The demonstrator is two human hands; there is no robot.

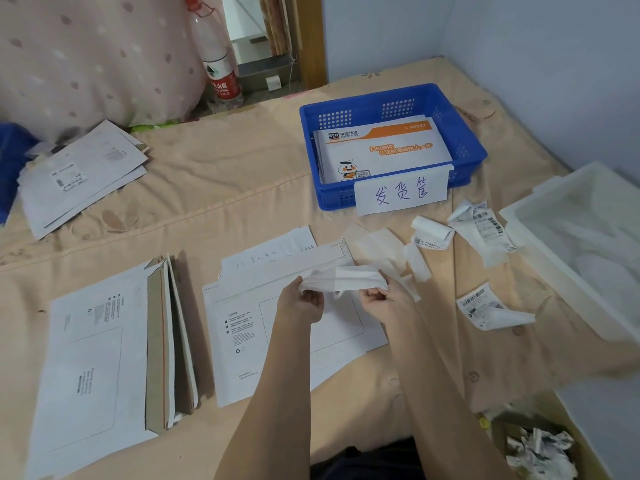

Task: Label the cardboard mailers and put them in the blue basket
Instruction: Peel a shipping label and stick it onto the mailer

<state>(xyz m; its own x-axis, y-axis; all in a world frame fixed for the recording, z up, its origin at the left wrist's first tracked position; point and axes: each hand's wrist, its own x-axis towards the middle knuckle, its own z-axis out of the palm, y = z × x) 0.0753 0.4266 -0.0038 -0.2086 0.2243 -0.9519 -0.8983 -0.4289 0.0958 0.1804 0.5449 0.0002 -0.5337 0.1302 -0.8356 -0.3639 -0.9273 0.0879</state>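
Two hands above a flat white cardboard mailer [277, 327], left hand [304, 301] and right hand [375, 296] each pinching an end of a curled white label strip [341, 277], blue basket [460, 140] beyond holding mailers, loose labels [485, 306] at right.

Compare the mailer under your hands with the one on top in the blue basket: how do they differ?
The mailer under the hands lies flat on the bedspread, flap open, its face plain white with small grey print and an outlined box. The mailer in the blue basket rests tilted inside the blue basket and shows an orange band and a cartoon figure. Both look like flat white cardboard mailers. The left hand and right hand hold a paper strip above the first.
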